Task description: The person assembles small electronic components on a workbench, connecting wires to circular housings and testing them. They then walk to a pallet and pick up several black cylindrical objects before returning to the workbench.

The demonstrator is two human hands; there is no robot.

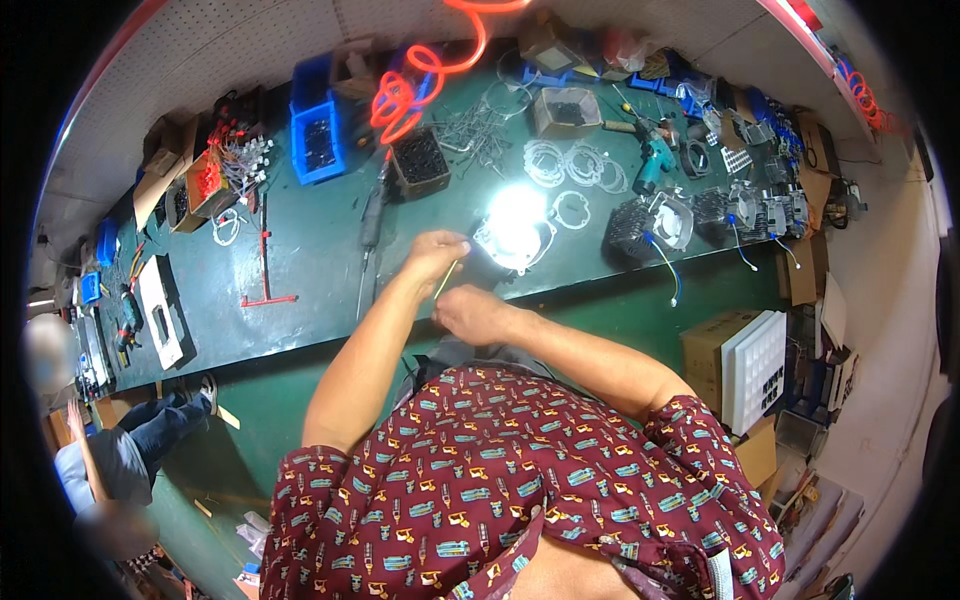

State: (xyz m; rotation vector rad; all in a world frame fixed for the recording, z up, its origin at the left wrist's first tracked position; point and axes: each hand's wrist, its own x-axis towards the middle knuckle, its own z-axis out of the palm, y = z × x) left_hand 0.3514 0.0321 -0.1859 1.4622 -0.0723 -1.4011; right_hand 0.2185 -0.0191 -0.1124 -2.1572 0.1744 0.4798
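Observation:
A thin yellow strip (447, 279), like a short wire or sleeve, stretches between my two hands at the bench's front edge. My left hand (434, 259) pinches its upper end, thumb and fingers together. Lower and to the right, my right hand (474, 315) is closed round the other end, its fingers curled. Just beyond my hands, on the bench, lies a round metal housing (540, 250), mostly washed out by glare. A flat ring gasket (572, 210) rests to its right.
On the green bench (320, 250), a powered screwdriver (372, 220) lies left of my hands below a coiled orange hose (428, 62). Behind are a bin of black parts (420, 165) and a blue bin (318, 142). Finned motor parts (665, 222) stand right. A co-worker (115, 460) is at far left.

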